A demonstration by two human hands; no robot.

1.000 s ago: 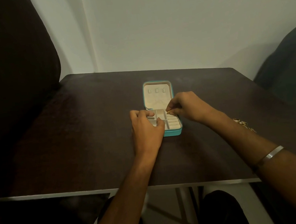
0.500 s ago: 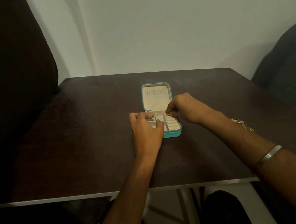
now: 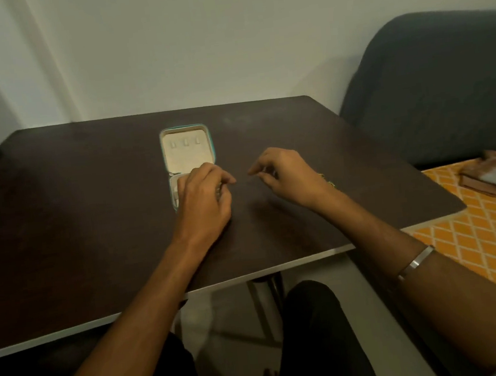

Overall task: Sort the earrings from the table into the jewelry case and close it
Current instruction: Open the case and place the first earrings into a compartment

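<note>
One jewelry case [image 3: 187, 151] lies open on the dark counter [image 3: 89, 204], its lid flat behind the tray. The left hand [image 3: 203, 197] rests over the tray with fingers curled, though whether they grip anything cannot be told. Just right of the case, the right hand [image 3: 285, 173] hovers, fingers loosely curled and apparently empty. Gold earrings [image 3: 328, 181] peek out beside that wrist; a careless forearm sweep could knock them off the counter, and the left hand's weight could shift the case.

home | dark table [image 3: 92, 234] | upholstered chair [image 3: 431, 82] | plain wall [image 3: 224, 37]
</note>
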